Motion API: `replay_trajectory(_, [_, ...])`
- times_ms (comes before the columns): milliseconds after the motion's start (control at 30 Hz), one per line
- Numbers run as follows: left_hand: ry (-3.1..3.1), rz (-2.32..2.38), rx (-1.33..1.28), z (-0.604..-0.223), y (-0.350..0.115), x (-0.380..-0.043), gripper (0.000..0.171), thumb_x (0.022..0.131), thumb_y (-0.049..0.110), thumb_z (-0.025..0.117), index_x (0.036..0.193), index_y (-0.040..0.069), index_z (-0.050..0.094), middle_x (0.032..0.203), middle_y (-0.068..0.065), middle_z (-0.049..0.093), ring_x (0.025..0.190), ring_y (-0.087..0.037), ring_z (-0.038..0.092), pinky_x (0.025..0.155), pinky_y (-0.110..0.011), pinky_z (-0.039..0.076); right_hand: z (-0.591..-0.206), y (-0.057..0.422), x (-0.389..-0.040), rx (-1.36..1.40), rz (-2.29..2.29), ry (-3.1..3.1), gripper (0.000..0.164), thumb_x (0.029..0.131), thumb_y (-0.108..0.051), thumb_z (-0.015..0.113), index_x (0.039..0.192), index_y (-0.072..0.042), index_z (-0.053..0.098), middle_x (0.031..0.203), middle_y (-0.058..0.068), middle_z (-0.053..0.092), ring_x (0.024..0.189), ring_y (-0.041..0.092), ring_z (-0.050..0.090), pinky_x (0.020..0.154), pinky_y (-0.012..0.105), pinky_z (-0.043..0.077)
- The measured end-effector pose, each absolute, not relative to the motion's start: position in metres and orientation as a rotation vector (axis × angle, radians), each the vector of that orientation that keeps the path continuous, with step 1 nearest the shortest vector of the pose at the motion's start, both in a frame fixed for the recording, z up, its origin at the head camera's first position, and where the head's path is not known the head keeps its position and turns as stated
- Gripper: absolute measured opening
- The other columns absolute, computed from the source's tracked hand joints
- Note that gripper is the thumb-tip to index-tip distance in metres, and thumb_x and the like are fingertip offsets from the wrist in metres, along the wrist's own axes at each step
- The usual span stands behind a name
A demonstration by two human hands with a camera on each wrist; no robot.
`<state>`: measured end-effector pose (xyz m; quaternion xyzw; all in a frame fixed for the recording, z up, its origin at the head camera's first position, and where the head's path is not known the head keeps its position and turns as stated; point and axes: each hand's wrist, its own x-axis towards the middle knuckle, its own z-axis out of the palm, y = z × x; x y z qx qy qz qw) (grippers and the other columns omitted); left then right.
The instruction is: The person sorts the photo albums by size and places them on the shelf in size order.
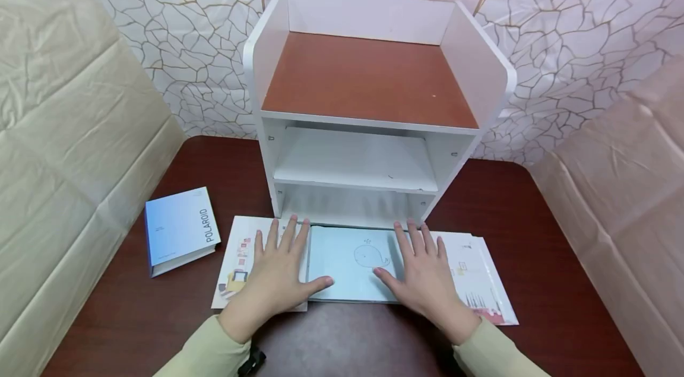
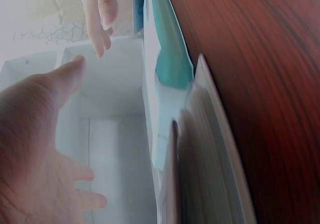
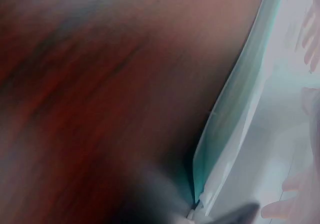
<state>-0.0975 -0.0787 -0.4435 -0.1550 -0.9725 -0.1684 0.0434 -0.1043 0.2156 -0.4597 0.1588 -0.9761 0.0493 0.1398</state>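
My left hand (image 1: 279,275), palm down with fingers spread, is over the inner edge of a white illustrated book (image 1: 235,258). Above the right side of a pale blue book (image 1: 347,261) with a whale drawing, my right hand (image 1: 427,276) is likewise spread. A gap shows between the left hand (image 2: 30,134) and the book edges in the left wrist view; neither hand grips anything. Partly beneath the right hand lies another white printed book (image 1: 481,282). The right wrist view is blurred, but shows the pale blue book's teal side (image 3: 225,114).
A white shelf unit (image 1: 360,185) with a brown top board (image 1: 369,77) stands directly behind the row of books. To the left, a thick blue book marked POLAROID (image 1: 179,225) lies on the dark red table (image 1: 561,306). Fabric walls (image 1: 69,145) enclose the sides.
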Motion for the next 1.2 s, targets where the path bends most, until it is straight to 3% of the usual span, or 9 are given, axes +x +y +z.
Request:
replay_trajectory(167, [-2.905,-0.733,-0.456,-0.437,-0.063,-0.098,0.121,0.066,0.083,0.061,0.155,0.013,0.018,0.157,-0.014,0.023,0.141,-0.044,0.018,0.107,-0.063,0.021,-0.451,0.231,-0.1,0.395,0.315,-2.857,0.098,0.082,-0.071,0.057,0.151,-0.007,0.03,0.15,0.022,0.034,0.137,0.043,0.027,0.102,0.065,0.029])
replay_trajectory(433, [-2.787,-1.26,-0.416,-0.43,-0.022,-0.1,0.119,0.064,0.075,0.071,0.154,0.017,0.02,0.155,0.0,0.028,0.139,-0.022,0.028,0.108,-0.045,0.032,-0.429,0.272,-0.096,0.135,0.856,-2.952,0.092,0.088,-0.061,0.059,0.153,-0.008,0.022,0.15,0.02,0.034,0.134,0.041,0.035,0.098,0.061,0.035])
replay_trajectory(600, [-2.8,-1.5,-0.422,-0.431,0.007,-0.097,0.12,0.063,0.075,0.073,0.155,0.021,0.017,0.155,-0.002,0.028,0.139,-0.022,0.029,0.107,-0.047,0.033,-0.421,0.303,-0.095,-0.057,0.97,-2.989,0.095,0.088,-0.06,0.059,0.153,-0.004,0.019,0.149,0.025,0.032,0.131,0.044,0.036,0.097,0.062,0.037])
replay_trajectory(733, [-2.808,-1.701,-0.43,-0.432,0.032,-0.094,0.12,0.063,0.076,0.072,0.155,0.025,0.015,0.153,-0.001,0.031,0.134,-0.021,0.038,0.104,-0.044,0.037,-0.422,0.324,-0.094,-0.179,1.007,-3.036,0.099,0.088,-0.06,0.059,0.152,0.003,0.015,0.146,0.033,0.03,0.13,0.049,0.035,0.098,0.065,0.034])
replay_trajectory(867, [-2.783,-1.9,-0.433,-0.437,0.055,-0.089,0.118,0.065,0.072,0.074,0.155,0.023,0.017,0.151,-0.001,0.036,0.129,-0.022,0.045,0.098,-0.042,0.043,-0.427,0.341,-0.094,-0.251,1.048,-3.05,0.102,0.088,-0.058,0.061,0.149,0.009,0.012,0.144,0.038,0.028,0.13,0.052,0.033,0.1,0.064,0.032])
replay_trajectory(1200, [-2.765,-2.08,-0.47,-0.449,0.092,-0.082,0.115,0.067,0.06,0.08,0.154,0.014,0.02,0.148,-0.002,0.038,0.125,-0.018,0.048,0.094,-0.033,0.046,-0.44,0.353,-0.097,-0.369,1.033,-3.102,0.109,0.088,-0.058,0.062,0.147,0.014,0.006,0.141,0.044,0.024,0.13,0.054,0.028,0.101,0.063,0.03])
